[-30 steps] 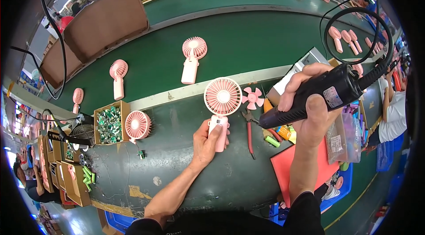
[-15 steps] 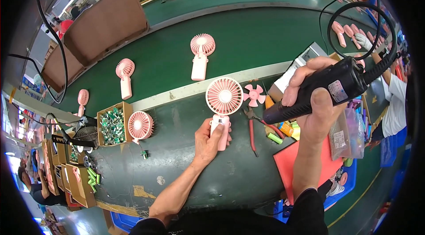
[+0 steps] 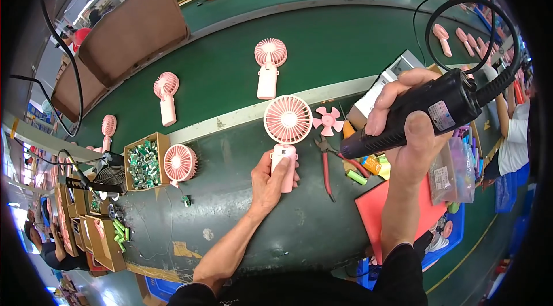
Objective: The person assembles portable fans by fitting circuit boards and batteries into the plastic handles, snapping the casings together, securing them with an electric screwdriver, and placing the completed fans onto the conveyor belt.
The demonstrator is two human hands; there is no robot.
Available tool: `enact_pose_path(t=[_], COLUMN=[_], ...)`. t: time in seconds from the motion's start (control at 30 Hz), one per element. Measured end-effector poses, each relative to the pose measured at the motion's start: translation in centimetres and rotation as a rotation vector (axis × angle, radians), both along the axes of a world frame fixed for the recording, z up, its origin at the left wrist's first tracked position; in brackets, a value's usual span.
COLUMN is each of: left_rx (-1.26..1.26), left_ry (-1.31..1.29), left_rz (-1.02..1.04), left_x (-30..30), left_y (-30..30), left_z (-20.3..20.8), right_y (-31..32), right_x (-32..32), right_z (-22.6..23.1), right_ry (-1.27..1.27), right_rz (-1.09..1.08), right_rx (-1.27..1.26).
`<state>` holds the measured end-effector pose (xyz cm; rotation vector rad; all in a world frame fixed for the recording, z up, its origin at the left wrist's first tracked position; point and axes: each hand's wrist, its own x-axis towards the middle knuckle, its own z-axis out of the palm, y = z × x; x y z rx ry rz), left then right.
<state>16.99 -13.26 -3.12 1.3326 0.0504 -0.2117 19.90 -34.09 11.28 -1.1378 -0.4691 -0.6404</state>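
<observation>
In my left hand [image 3: 265,188] is a pink handheld fan [image 3: 288,120], gripped by its handle below the round grille, thumb on the front. My right hand [image 3: 420,144] is wrapped around a thick black corded power tool [image 3: 374,143], likely an electric screwdriver, its narrow end angled down to the left. That end is apart from the fan, over a pair of red-handled pliers [image 3: 326,167]. A loose pink fan blade [image 3: 328,121] lies just right of the held fan's grille. Left of my left hand, a pink fan head [image 3: 180,163] sits wired to a small green circuit board [image 3: 185,200].
Pink fans [image 3: 267,70] lie on the green conveyor belt [image 3: 219,46] ahead. A carton of circuit boards [image 3: 144,162] stands left, near green battery cells [image 3: 120,231]. A red sheet [image 3: 368,214] and plastic bags [image 3: 461,167] lie right. The tool's black cable [image 3: 512,52] loops overhead; co-workers sit beyond.
The fan in my left hand has shifted slightly left and up. Fans on the near belt have moved a little right; pink parts on the far belt have slid left. My right hand keeps its hold.
</observation>
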Motion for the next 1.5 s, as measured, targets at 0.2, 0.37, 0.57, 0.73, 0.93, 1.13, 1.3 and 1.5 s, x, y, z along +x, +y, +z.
enact_pose_path(t=[0.2,0.37,0.57,0.73,0.93,1.13,1.3,1.5], left_rx=[0.016,0.035,0.026,0.058,-0.014,-0.044,-0.029,0.106], left_ry=[-0.028,-0.017,-0.011,-0.041,-0.050,-0.056,-0.070,-0.071], left_rz=[-0.025,-0.040,-0.002,-0.011,-0.028,0.035,0.035,0.152], left_x=[-0.2,-0.2,-0.2,0.0,0.1,0.4,2.0,14.2], left_y=[0.1,0.1,0.0,0.2,0.1,0.0,0.9,-0.7], left_z=[-0.2,0.0,0.4,0.2,-0.3,-0.3,0.2,2.3], right_y=[-0.2,-0.1,-0.1,0.0,0.0,-1.1,-2.7,-5.7], right_x=[0.0,0.1,0.0,-0.1,-0.6,-1.2,-2.0,-2.8], right_z=[0.1,0.2,0.1,0.2,1.1,1.6,2.2,3.1], right_ry=[-0.013,-0.008,-0.009,0.031,0.070,0.017,-0.024,-0.038], right_rz=[-0.045,-0.104,0.014,0.005,0.010,-0.029,-0.056,-0.054], right_rx=[-0.077,-0.133,0.003,0.044,0.122,0.079,0.180,0.291])
